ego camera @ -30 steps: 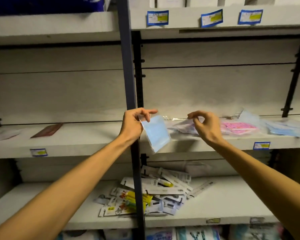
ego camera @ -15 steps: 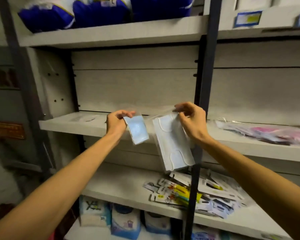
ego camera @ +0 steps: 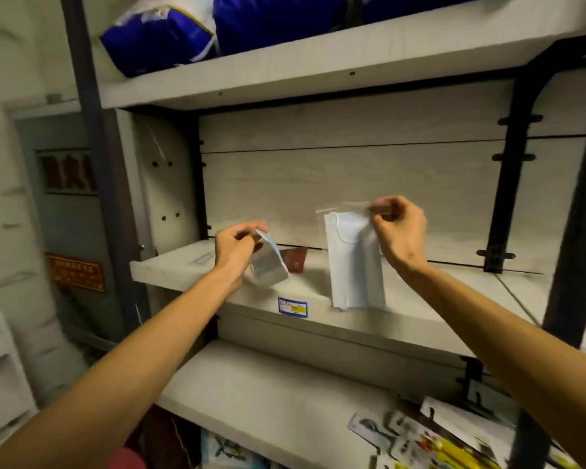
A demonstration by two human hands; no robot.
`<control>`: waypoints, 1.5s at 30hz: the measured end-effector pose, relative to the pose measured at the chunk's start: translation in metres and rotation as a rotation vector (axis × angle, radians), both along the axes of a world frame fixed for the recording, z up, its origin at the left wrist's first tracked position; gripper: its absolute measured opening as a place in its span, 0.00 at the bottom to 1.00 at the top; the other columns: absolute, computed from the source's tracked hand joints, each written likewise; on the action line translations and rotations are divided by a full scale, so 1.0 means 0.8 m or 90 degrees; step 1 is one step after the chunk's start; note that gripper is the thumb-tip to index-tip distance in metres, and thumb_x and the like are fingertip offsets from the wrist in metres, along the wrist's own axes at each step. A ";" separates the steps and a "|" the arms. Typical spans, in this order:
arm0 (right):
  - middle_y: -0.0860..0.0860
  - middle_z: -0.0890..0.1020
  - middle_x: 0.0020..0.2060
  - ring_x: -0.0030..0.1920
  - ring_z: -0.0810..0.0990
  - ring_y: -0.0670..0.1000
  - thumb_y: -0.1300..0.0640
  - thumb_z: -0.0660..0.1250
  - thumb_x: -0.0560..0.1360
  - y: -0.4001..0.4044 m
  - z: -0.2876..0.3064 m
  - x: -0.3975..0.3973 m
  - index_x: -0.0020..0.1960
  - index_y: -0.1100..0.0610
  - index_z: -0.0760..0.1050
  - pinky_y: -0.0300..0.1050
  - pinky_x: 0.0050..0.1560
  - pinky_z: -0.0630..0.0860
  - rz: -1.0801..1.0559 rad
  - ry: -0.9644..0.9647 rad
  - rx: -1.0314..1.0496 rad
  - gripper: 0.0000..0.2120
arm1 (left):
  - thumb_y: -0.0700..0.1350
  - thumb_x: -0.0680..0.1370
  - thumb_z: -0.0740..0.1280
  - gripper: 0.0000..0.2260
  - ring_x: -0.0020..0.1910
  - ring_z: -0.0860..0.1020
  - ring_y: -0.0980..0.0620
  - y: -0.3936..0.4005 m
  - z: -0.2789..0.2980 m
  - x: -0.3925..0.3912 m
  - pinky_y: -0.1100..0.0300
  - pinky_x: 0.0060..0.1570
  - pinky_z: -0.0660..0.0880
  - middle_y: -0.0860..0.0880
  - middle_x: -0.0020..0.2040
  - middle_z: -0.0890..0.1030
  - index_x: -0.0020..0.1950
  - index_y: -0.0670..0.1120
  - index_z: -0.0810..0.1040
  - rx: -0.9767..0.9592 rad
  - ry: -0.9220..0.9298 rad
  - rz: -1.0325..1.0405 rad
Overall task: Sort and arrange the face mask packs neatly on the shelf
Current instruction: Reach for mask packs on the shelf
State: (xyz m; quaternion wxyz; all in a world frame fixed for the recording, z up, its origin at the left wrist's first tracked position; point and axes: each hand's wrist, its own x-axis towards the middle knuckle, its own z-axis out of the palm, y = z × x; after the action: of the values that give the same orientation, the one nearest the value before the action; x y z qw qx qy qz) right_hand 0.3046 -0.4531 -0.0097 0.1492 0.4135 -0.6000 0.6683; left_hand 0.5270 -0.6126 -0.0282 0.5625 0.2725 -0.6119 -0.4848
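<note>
The middle shelf (ego camera: 403,299) takes up most of the space in front of the person, a pale board running from the dark upright on the left to the black bracket on the right. Its near stretch is bare apart from a dark reddish flat packet (ego camera: 296,262) lying towards the back. That bare run looks to me like the spot meant for the mask packs, which would explain why both arms are raised to just this level. Above it, blue and white bulk bags (ego camera: 169,32) sit on the top shelf. Below, at the right, a loose heap of carded items (ego camera: 447,438) lies on the lower shelf.

The larger face mask pack (ego camera: 354,262) hangs upright in its clear sleeve in front of the shelf edge. The right hand (ego camera: 398,228) holds it, fingers pinching the top corner of the plastic so the pack dangles flat and can be seen whole, probably to check which kind it is.

The smaller mask pack (ego camera: 267,262) is tilted, its lower edge close over the shelf surface; whether it touches I cannot tell. The left hand (ego camera: 235,247) pinches it by its upper end, apparently about to lay it down. A blue and yellow price label (ego camera: 293,306) sits on the shelf front between the two packs.
</note>
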 end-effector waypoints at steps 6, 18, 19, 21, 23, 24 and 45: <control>0.42 0.84 0.38 0.41 0.83 0.43 0.62 0.68 0.70 -0.047 0.026 -0.059 0.39 0.47 0.78 0.45 0.47 0.83 -0.081 -0.004 -0.037 0.10 | 0.28 0.78 0.65 0.09 0.48 0.83 0.54 -0.053 0.031 -0.084 0.63 0.50 0.82 0.43 0.55 0.85 0.50 0.34 0.84 0.017 0.024 -0.036; 0.48 0.86 0.48 0.49 0.83 0.43 0.65 0.65 0.74 -0.034 -0.009 -0.111 0.43 0.55 0.77 0.37 0.49 0.76 -0.082 -0.012 -0.020 0.07 | 0.22 0.73 0.64 0.15 0.56 0.82 0.51 -0.051 -0.023 -0.181 0.66 0.58 0.76 0.43 0.56 0.84 0.48 0.37 0.86 -0.297 -0.273 -0.363; 0.49 0.86 0.48 0.48 0.83 0.43 0.65 0.66 0.75 -0.035 -0.026 -0.109 0.42 0.57 0.78 0.37 0.49 0.76 -0.063 0.005 0.040 0.06 | 0.23 0.74 0.64 0.15 0.57 0.82 0.54 -0.058 -0.038 -0.176 0.69 0.57 0.76 0.45 0.56 0.84 0.50 0.36 0.86 -0.309 -0.334 -0.394; 0.49 0.87 0.47 0.49 0.84 0.45 0.63 0.67 0.76 -0.035 -0.060 -0.103 0.41 0.59 0.79 0.42 0.51 0.79 -0.025 0.018 0.154 0.05 | 0.23 0.74 0.63 0.19 0.51 0.81 0.67 -0.073 -0.058 -0.166 0.78 0.48 0.74 0.53 0.51 0.84 0.53 0.40 0.87 -0.331 -0.419 -0.425; 0.48 0.87 0.47 0.50 0.84 0.44 0.63 0.69 0.75 -0.031 -0.084 -0.099 0.41 0.58 0.80 0.46 0.54 0.81 0.002 0.016 0.221 0.05 | 0.23 0.74 0.60 0.22 0.45 0.79 0.76 -0.089 -0.066 -0.160 0.82 0.40 0.71 0.59 0.47 0.83 0.53 0.43 0.87 -0.363 -0.481 -0.417; 0.47 0.87 0.48 0.50 0.84 0.44 0.63 0.69 0.75 -0.027 -0.092 -0.097 0.41 0.57 0.80 0.47 0.54 0.82 0.020 -0.007 0.248 0.05 | 0.24 0.74 0.60 0.22 0.45 0.79 0.74 -0.098 -0.069 -0.159 0.81 0.41 0.72 0.56 0.49 0.85 0.52 0.44 0.87 -0.367 -0.492 -0.421; 0.51 0.75 0.71 0.68 0.74 0.54 0.38 0.55 0.81 0.063 -0.094 -0.033 0.73 0.50 0.71 0.50 0.64 0.71 -0.249 0.182 0.624 0.26 | 0.60 0.83 0.57 0.18 0.63 0.77 0.51 -0.041 -0.070 -0.142 0.52 0.61 0.74 0.53 0.66 0.79 0.61 0.52 0.80 -0.731 -0.490 -0.313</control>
State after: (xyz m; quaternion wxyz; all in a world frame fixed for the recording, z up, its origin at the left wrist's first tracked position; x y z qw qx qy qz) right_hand 0.2781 -0.4024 -0.0847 0.1404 0.4024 -0.8806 0.2072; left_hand 0.4136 -0.6452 -0.0843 0.2370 -0.0596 -0.9671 -0.0702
